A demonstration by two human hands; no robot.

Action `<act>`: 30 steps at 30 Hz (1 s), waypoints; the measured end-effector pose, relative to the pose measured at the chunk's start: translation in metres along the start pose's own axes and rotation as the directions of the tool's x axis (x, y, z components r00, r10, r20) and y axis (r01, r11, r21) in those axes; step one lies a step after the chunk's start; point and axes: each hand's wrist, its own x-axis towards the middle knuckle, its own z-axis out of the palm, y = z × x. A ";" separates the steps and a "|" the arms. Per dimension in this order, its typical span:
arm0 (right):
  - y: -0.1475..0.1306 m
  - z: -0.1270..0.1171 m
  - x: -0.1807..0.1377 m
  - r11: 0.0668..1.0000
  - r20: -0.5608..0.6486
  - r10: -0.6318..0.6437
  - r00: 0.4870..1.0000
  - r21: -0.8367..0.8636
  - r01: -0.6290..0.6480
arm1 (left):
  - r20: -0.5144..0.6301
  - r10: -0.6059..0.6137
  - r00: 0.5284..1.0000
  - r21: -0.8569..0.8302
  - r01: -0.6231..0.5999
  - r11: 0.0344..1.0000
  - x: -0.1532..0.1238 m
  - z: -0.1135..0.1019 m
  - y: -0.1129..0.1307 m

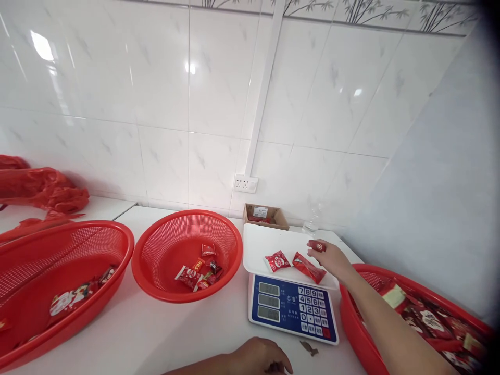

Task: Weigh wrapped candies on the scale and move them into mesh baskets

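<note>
My right hand (pixel 332 260) is over the right part of the scale's white pan (pixel 260 242), its fingers closed on a small red wrapped candy (pixel 317 246). Below it on the pan lie a long red wrapped packet (pixel 308 268) and a red-and-white candy packet (pixel 278 261). The scale's blue panel (pixel 292 307) faces me, its display digits too faint to read. My left hand (pixel 262 357) is at the bottom edge of the view, in front of the scale. Its fingers are loosely bent and apart, partly cut off, with nothing seen in them.
A round red basket (pixel 146 260) with several candies stands left of the scale. Another red basket (pixel 127 237) is farther left, near red plastic bags (pixel 47 187). At right, a red basket (pixel 347 307) is full of packets. Behind the scale are a cardboard box (pixel 279 219) and a wall socket (pixel 246 183).
</note>
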 end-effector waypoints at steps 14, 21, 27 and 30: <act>-0.003 0.011 -0.018 0.949 0.069 0.017 0.997 0.313 -0.038 | 0.004 -0.011 1.000 0.019 0.011 1.000 -0.002 -0.001 0.006; 0.011 0.009 -0.008 0.863 0.080 0.240 0.967 0.439 -0.251 | -0.003 0.020 1.000 0.024 -0.020 1.000 0.002 0.004 -0.008; 0.016 0.000 -0.003 0.977 -0.148 0.173 0.974 0.154 -0.150 | -0.001 0.036 0.999 0.011 -0.035 0.999 0.004 0.006 -0.015; 0.008 0.010 -0.011 0.996 -0.074 -0.001 0.997 0.085 0.007 | -0.013 0.044 0.999 0.017 -0.043 0.999 0.003 0.005 -0.011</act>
